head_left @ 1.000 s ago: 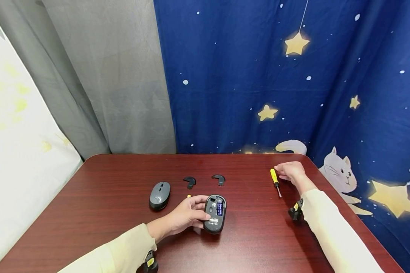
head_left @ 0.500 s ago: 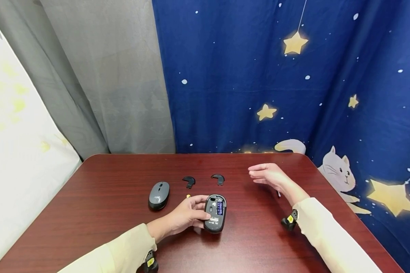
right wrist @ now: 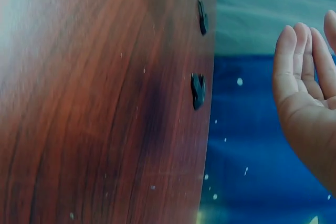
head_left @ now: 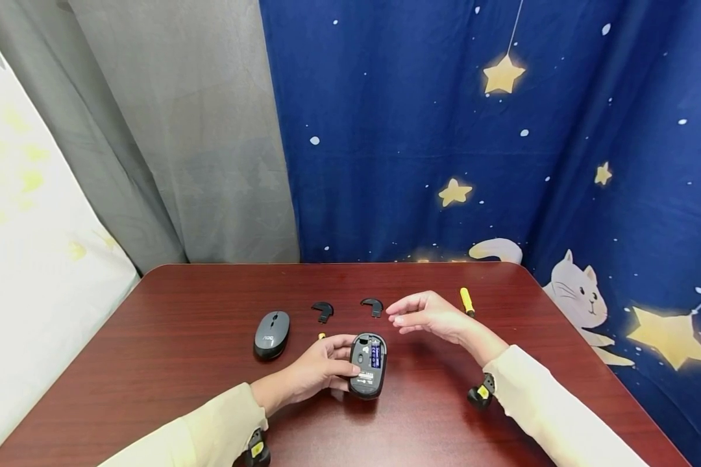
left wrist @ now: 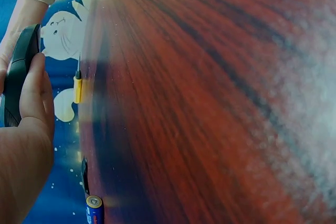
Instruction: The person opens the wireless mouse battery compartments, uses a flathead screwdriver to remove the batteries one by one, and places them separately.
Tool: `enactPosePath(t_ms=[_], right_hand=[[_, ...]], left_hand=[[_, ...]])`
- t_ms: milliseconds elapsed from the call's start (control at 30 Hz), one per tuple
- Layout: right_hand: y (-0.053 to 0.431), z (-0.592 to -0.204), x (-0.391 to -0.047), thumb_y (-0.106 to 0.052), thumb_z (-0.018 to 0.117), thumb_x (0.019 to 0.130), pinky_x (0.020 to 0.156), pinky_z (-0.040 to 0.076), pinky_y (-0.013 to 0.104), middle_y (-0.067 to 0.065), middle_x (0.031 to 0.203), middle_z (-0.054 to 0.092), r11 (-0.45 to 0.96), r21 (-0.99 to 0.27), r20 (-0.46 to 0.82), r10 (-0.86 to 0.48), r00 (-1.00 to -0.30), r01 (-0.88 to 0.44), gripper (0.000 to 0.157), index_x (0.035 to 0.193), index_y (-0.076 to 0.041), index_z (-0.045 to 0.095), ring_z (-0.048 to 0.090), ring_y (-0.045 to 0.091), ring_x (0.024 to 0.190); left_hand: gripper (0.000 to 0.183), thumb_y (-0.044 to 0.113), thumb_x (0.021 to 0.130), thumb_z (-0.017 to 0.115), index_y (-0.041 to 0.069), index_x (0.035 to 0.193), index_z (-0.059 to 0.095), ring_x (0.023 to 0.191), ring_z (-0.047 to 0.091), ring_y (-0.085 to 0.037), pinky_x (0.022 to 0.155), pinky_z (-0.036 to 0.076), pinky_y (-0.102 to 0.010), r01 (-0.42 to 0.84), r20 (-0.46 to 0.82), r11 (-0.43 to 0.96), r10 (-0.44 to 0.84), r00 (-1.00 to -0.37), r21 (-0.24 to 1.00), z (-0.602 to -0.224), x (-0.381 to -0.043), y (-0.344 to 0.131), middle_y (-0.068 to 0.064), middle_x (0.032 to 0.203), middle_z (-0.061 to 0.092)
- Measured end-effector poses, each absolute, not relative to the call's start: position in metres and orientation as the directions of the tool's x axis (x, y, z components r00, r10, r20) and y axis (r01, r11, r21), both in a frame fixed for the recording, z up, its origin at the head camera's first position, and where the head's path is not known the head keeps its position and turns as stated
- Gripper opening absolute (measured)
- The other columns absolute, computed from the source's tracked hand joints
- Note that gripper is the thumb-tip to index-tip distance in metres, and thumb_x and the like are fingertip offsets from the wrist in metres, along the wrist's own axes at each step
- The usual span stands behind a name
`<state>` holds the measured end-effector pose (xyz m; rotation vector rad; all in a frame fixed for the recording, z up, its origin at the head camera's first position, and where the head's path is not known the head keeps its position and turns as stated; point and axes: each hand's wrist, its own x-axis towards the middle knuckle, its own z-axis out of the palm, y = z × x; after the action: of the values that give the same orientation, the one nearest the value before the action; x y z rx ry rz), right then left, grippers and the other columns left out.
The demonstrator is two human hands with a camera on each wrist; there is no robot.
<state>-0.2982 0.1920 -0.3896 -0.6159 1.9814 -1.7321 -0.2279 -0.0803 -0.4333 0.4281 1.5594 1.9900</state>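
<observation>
My left hand (head_left: 312, 371) grips a dark computer mouse (head_left: 365, 388) above the table, underside facing up. Its battery compartment is uncovered, and a blue battery (head_left: 376, 355) lies inside. Over the table to the right, my right hand (head_left: 435, 316) has loosely extended fingers and holds nothing. Just left of its fingertips lies a black battery cover (head_left: 374, 306). A second black cover (head_left: 324, 311) rests further left. Behind the left hand a loose battery is mostly hidden in the head view; the left wrist view shows this blue battery (left wrist: 94, 211) standing on the table.
Another grey mouse (head_left: 272, 334) sits right side up to the left. A yellow-handled screwdriver (head_left: 466, 299) lies at the right, its shaft mostly hidden behind the right hand and forearm. The red-brown table (head_left: 210, 285) ends at curtains at the back.
My right hand has moved left from beside the screwdriver to close by the right-hand battery cover. The left hand and its mouse have stayed nearly still.
</observation>
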Motion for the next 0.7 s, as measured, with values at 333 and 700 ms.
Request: enactPosePath(t_ms=[333, 700], right_hand=[[0.178, -0.392, -0.292, 0.005, 0.072, 0.080, 0.075, 0.054, 0.029, 0.018, 0.099, 0.070, 0.163, -0.963, 0.031, -0.723, -0.690, -0.214, 0.038, 0.116, 0.015, 0.061, 0.064, 0.016, 0.086], [0.171, -0.389, -0.291, 0.000, 0.076, 0.079, 0.071, 0.053, 0.026, 0.008, 0.090, 0.068, 0.194, -0.923, 0.037, -0.814, -0.580, -0.331, 0.033, 0.110, 0.006, 0.069, 0.061, 0.015, 0.082]], left_hand=[[0.058, -0.004, 0.087, 0.064, -0.006, 0.139, 0.040, 0.097, 0.066, -0.027, 0.077, 0.056, -0.043, -0.254, -0.109, -0.159, 0.607, -0.787, 0.954, -0.432, -0.227, -0.079, -0.020, 0.120, 0.062], [0.057, -0.005, 0.086, 0.063, -0.008, 0.138, 0.040, 0.098, 0.065, -0.028, 0.078, 0.056, -0.044, -0.267, -0.114, -0.162, 0.616, -0.780, 0.950, -0.434, -0.225, -0.079, -0.020, 0.119, 0.062]])
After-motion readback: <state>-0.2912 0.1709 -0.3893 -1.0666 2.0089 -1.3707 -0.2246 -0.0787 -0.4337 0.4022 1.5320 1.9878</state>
